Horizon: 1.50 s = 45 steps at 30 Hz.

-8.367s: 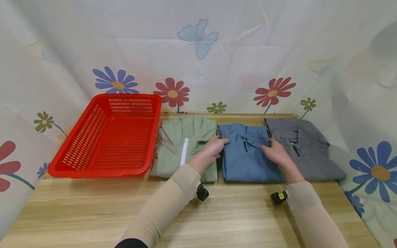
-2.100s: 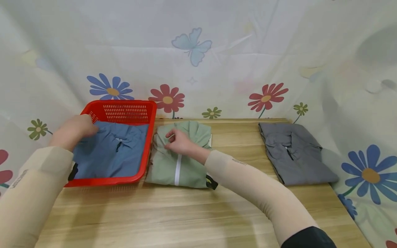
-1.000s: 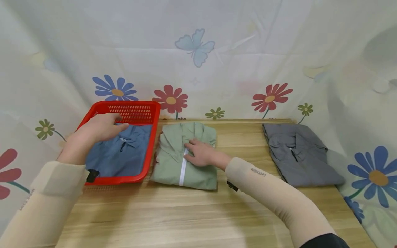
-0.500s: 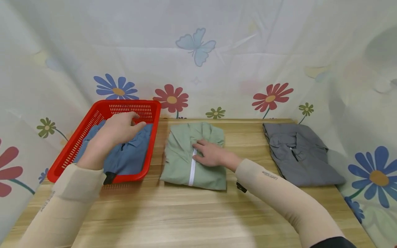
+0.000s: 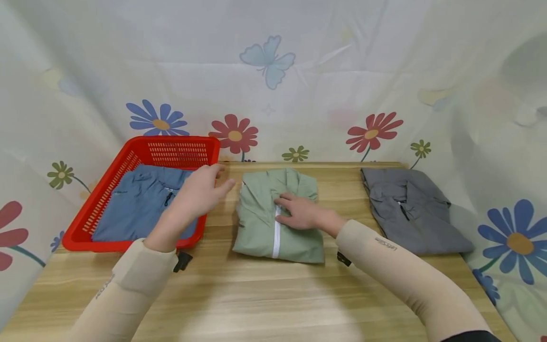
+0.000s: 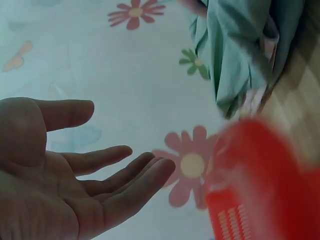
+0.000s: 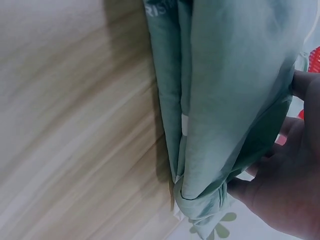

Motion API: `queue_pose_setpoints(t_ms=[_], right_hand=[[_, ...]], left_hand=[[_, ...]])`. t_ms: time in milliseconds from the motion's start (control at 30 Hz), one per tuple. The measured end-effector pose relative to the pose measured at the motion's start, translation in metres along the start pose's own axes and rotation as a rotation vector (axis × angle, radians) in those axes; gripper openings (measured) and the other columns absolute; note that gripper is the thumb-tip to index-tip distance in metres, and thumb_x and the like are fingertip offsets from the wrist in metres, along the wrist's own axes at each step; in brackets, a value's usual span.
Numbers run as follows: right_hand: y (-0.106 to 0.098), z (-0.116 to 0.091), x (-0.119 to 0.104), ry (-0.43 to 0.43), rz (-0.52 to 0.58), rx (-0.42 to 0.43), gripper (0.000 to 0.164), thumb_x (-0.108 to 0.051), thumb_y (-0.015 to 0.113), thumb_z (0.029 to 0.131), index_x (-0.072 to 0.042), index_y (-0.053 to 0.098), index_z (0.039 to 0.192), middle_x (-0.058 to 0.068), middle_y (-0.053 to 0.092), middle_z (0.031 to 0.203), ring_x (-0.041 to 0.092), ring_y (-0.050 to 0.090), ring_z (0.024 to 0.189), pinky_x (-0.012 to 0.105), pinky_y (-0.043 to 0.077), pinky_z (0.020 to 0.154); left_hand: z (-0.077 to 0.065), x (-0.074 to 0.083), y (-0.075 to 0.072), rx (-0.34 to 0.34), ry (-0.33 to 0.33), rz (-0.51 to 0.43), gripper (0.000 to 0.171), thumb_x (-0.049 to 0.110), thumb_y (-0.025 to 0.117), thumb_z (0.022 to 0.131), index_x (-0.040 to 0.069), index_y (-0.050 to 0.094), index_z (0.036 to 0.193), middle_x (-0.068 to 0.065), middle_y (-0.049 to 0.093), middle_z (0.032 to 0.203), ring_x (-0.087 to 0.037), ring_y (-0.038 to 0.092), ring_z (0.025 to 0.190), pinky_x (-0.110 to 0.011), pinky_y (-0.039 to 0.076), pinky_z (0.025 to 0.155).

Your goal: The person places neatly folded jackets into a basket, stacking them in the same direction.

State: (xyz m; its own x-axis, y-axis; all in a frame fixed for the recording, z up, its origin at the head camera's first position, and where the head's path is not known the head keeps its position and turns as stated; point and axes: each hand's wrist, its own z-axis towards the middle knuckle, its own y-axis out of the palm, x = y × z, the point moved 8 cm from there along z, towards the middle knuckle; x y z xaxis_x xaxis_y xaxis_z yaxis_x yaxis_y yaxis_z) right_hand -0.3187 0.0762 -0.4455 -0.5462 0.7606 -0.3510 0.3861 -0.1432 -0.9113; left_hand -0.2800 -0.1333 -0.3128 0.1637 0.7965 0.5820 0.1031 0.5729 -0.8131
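A folded light green jacket (image 5: 256, 223) with a white zip lies mid-table. My right hand (image 5: 301, 212) rests on its front beside the zip; in the right wrist view the fingertips (image 7: 240, 190) touch the cloth and the folded layers show at the side. My left hand (image 5: 198, 190) is in the air over the right rim of the red basket (image 5: 96, 246), between basket and jacket. The left wrist view shows its fingers (image 6: 127, 197) spread, with nothing in them. A folded blue garment (image 5: 136, 204) with a short dark zip pull lies inside the basket.
A folded grey garment (image 5: 423, 218) lies at the right of the wooden table (image 5: 256, 304). Behind everything hangs a white curtain (image 5: 325, 95) printed with flowers and a butterfly.
The blue garment went from the table into the basket. Lately my left hand has moved right, out over the basket rim, while the green jacket has slid right under my right hand.
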Motion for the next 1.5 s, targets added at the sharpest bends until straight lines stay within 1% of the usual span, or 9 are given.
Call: queue_pose_setpoints(t_ms=[133, 367, 600, 733, 1000, 1200, 1300, 1367, 1500], right_hand=[[-0.001, -0.005, 0.005, 0.003, 0.007, -0.005, 0.062, -0.040, 0.054, 0.106, -0.007, 0.040, 0.157, 0.020, 0.031, 0.162, 0.038, 0.035, 0.146, 0.050, 0.031, 0.118], [0.000, -0.013, 0.013, 0.021, 0.019, -0.013, 0.063, -0.041, 0.054, 0.105, -0.007, 0.041, 0.157, 0.020, 0.030, 0.163, 0.038, 0.032, 0.148, 0.051, 0.029, 0.119], [-0.002, -0.022, 0.016, 0.000, 0.047, 0.012, 0.062, -0.038, 0.056, 0.105, -0.006, 0.043, 0.156, 0.021, 0.032, 0.162, 0.040, 0.035, 0.146, 0.053, 0.031, 0.117], [-0.003, -0.025, 0.018, -0.024, 0.058, 0.052, 0.061, -0.039, 0.057, 0.105, -0.006, 0.044, 0.155, 0.021, 0.034, 0.161, 0.039, 0.037, 0.145, 0.053, 0.032, 0.116], [-0.010, -0.039, 0.022, -0.093, 0.145, 0.228, 0.049, -0.030, 0.062, 0.104, -0.001, 0.056, 0.143, 0.023, 0.043, 0.155, 0.040, 0.040, 0.142, 0.054, 0.033, 0.116], [-0.029, -0.061, 0.041, -0.105, 0.275, 0.502, 0.026, -0.011, 0.065, 0.101, 0.004, 0.066, 0.123, 0.027, 0.052, 0.143, 0.044, 0.050, 0.131, 0.058, 0.042, 0.105], [-0.039, -0.074, 0.058, -0.041, 0.320, 0.628, 0.025, -0.003, 0.066, 0.098, 0.007, 0.064, 0.121, 0.028, 0.056, 0.133, 0.044, 0.053, 0.124, 0.058, 0.045, 0.099], [-0.041, -0.082, 0.072, 0.042, 0.350, 0.663, 0.030, 0.000, 0.065, 0.097, 0.009, 0.060, 0.125, 0.029, 0.056, 0.130, 0.045, 0.053, 0.122, 0.059, 0.046, 0.097], [-0.034, -0.093, 0.097, 0.253, 0.489, 0.574, 0.042, -0.007, 0.060, 0.101, 0.012, 0.048, 0.137, 0.034, 0.053, 0.133, 0.048, 0.054, 0.121, 0.057, 0.050, 0.095]], left_hand=[[0.003, 0.003, 0.023, -0.023, 0.006, -0.031, 0.064, 0.034, 0.059, 0.104, -0.005, 0.042, 0.152, -0.026, 0.050, 0.146, -0.043, 0.051, 0.128, -0.059, 0.045, 0.104], [0.004, -0.003, 0.066, -0.073, -0.055, -0.067, 0.070, 0.034, 0.060, 0.103, -0.003, 0.034, 0.157, -0.027, 0.037, 0.155, -0.044, 0.038, 0.141, -0.061, 0.036, 0.111], [0.004, -0.016, 0.098, -0.140, -0.054, -0.146, 0.075, 0.031, 0.060, 0.104, -0.007, 0.026, 0.159, -0.028, 0.039, 0.154, -0.041, 0.046, 0.133, -0.057, 0.040, 0.110], [0.006, -0.020, 0.111, -0.151, -0.024, -0.202, 0.071, 0.028, 0.061, 0.104, -0.008, 0.030, 0.156, -0.024, 0.048, 0.149, -0.036, 0.054, 0.122, -0.053, 0.046, 0.105], [0.002, -0.032, 0.129, -0.170, -0.086, -0.327, 0.064, 0.030, 0.057, 0.106, -0.008, 0.039, 0.152, -0.022, 0.052, 0.146, -0.034, 0.052, 0.129, -0.052, 0.042, 0.109], [0.001, -0.038, 0.137, -0.171, -0.136, -0.392, 0.065, 0.034, 0.055, 0.106, -0.009, 0.039, 0.152, -0.023, 0.053, 0.145, -0.035, 0.051, 0.130, -0.052, 0.041, 0.109], [0.003, -0.038, 0.138, -0.161, -0.138, -0.447, 0.063, 0.033, 0.054, 0.107, -0.009, 0.041, 0.151, -0.024, 0.052, 0.145, -0.037, 0.049, 0.133, -0.052, 0.039, 0.111], [0.004, -0.039, 0.139, -0.165, -0.149, -0.502, 0.062, 0.032, 0.053, 0.107, -0.011, 0.040, 0.151, -0.026, 0.050, 0.148, -0.038, 0.046, 0.137, -0.051, 0.036, 0.113], [0.005, -0.042, 0.141, -0.179, -0.200, -0.626, 0.065, 0.031, 0.050, 0.108, -0.012, 0.033, 0.154, -0.027, 0.040, 0.155, -0.038, 0.035, 0.145, -0.051, 0.029, 0.118]])
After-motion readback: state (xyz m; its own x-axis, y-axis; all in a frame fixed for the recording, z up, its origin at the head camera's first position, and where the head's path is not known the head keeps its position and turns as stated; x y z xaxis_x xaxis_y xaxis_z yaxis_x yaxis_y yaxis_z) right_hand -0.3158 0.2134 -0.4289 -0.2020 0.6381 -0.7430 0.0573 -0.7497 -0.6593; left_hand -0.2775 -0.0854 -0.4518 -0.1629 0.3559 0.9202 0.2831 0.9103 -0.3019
